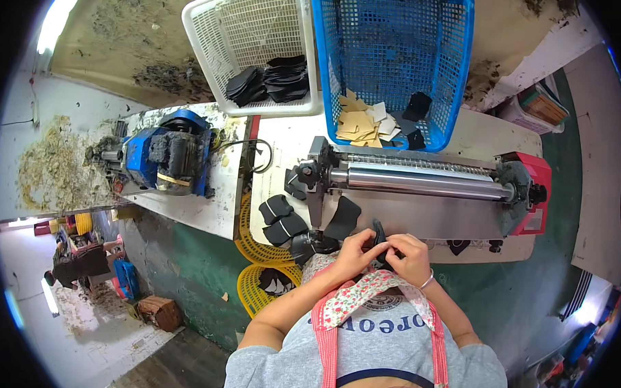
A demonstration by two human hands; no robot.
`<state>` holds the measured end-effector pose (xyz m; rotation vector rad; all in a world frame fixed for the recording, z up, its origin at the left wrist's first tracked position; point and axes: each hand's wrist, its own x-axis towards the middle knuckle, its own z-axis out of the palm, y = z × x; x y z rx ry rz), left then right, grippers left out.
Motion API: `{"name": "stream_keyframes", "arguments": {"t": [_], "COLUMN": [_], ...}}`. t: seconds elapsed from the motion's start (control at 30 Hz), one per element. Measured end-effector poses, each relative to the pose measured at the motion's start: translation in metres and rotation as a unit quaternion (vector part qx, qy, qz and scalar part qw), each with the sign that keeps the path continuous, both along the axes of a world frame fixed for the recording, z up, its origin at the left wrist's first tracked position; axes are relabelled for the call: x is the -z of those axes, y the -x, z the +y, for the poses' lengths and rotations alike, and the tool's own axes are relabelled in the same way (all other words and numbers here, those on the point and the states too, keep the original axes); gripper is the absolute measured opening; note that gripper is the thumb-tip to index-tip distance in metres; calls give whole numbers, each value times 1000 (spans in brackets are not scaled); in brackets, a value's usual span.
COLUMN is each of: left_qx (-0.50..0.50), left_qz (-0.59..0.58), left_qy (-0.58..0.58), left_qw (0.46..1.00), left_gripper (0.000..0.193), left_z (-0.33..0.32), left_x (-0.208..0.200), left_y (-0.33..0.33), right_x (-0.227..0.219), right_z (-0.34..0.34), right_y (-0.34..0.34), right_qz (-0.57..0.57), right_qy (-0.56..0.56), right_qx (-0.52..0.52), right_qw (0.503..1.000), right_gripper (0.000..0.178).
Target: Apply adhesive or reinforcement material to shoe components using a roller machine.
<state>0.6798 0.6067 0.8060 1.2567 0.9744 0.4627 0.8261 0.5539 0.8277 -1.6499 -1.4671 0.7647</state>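
Note:
Close to my body, at the table's front edge, my left hand (354, 257) and my right hand (411, 260) meet with fingers pinched together. Between them is a small black flat piece (379, 233), curled upright and partly covered by my fingers. Left of my hands a larger black sheet piece (342, 218) lies on the white table (273, 182). Beside it are black piece bundles (285, 229) bound with pale bands, and another black bundle (310, 247) at the edge. Just beyond my hands stands a machine with long steel rollers (420, 182).
The roller machine has a red end housing (535, 195). Behind it stand a white basket (251, 34) of stacked black pieces and a blue basket (398, 46) with tan and black scraps. Left are a dusty blue machine (163, 154) and yellow baskets (253, 305) below the table edge.

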Motion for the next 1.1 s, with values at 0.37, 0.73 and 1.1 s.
{"name": "stream_keyframes", "arguments": {"t": [0.37,0.73,1.1], "left_qx": [-5,-68,40], "left_qz": [-5,-48,45], "left_qy": [-26,146,-90], "left_qw": [1000,986,994], "left_gripper": [18,13,11], "left_z": [14,3,11], "left_x": [-13,22,-10], "left_y": [-6,-2,-16], "right_x": [-11,31,5], "right_z": [4,-14,-7], "right_y": [-8,-18,-10], "right_qz": [97,405,21], "right_qy": [67,173,-7], "right_qx": [14,273,114], "right_qw": [993,855,993], "right_gripper": [18,12,11]}}
